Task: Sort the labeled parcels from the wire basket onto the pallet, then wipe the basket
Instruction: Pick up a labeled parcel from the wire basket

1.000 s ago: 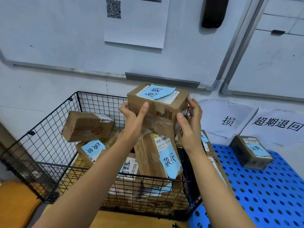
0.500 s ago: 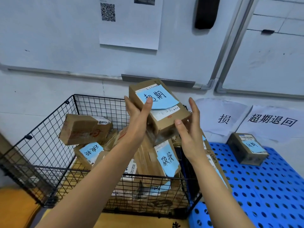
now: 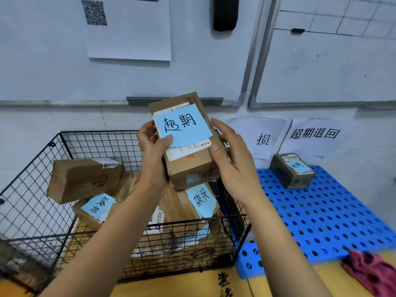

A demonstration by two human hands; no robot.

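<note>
A person is holding a box up with both hands, just above the basket. The box is leaning back, so its top is facing the camera. A blue note with black writing is sticking on that top. The left hand is gripping the left side of the box, with its fingers curling round the edge and its thumb pressing on the low corner of the note. The right hand is gripping the right side, with its thumb lying on the front and its fingers reaching behind. More boxes are lying in a heap in the basket: a big brown one on the left and two with blue notes. The blue pallet is sitting just to the right of the basket. A small box with its own blue note is sitting on the far part of the pallet, near the wall. Two paper signs are hanging on the wall behind it. A pink cloth is lying by the near edge of the pallet.
</note>
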